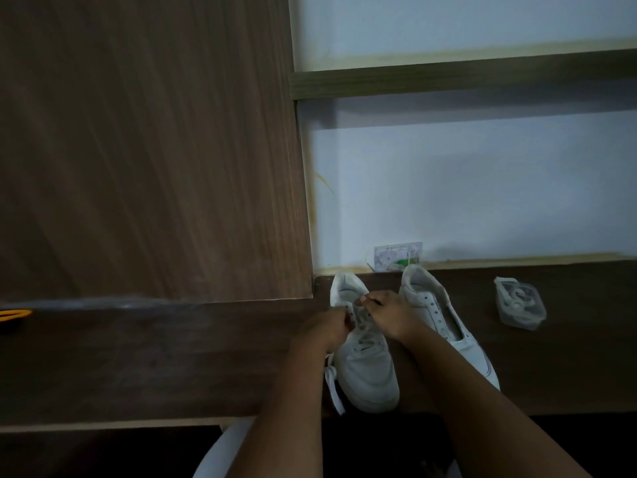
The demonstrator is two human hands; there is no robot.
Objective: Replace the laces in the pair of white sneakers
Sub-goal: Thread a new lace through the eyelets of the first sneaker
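Observation:
Two white sneakers stand on the dark wooden desk (172, 357), toes toward me. The left sneaker (367, 367) carries a white lace, and a loose lace end (333, 384) trails off its left side toward the desk edge. My left hand (327, 327) pinches the lace at the shoe's left eyelet row. My right hand (387, 313) pinches the lace at the top eyelets near the tongue. The right sneaker (444, 315) has bare eyelets and no lace visible; my right forearm crosses its toe.
A clear plastic packet (520, 302) with a coiled white lace inside lies right of the shoes. A small printed card (398, 257) leans on the white wall behind them. A tall wooden panel (148, 150) rises at left, with an orange object (13, 315) at the far left edge.

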